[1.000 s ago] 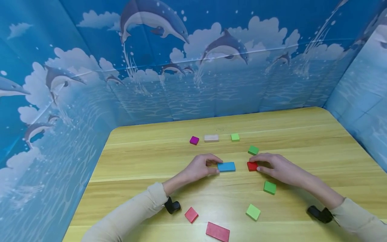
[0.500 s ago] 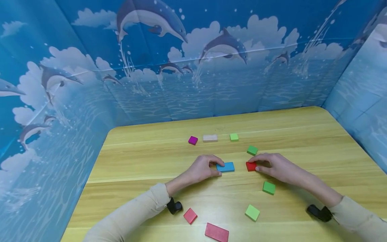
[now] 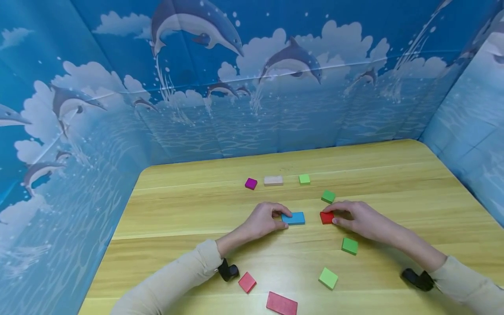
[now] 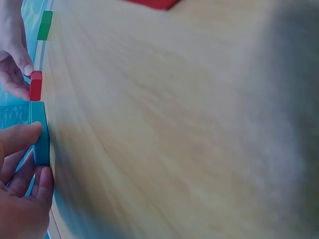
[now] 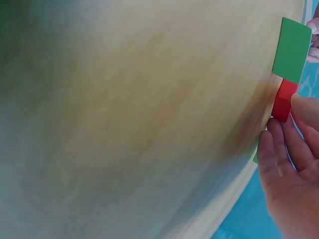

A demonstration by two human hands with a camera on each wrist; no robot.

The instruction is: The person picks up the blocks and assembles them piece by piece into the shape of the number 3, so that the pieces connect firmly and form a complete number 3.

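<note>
I see left hand (image 3: 263, 220) pinching the blue block's (image 3: 296, 218) left end on the table (image 3: 189, 197), long axis pointing rightward at the red block (image 3: 326, 218), gap between, right hand (image 3: 356, 220) pinching red's right side.

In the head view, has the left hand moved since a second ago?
Yes, slightly: judged against the pale block, the left hand has shifted to the right, now reaching farther onto the blue block.

Creased blue dolphin-print backdrop (image 3: 244, 124), wood-grain table (image 3: 189, 192) with rounded corners
</note>
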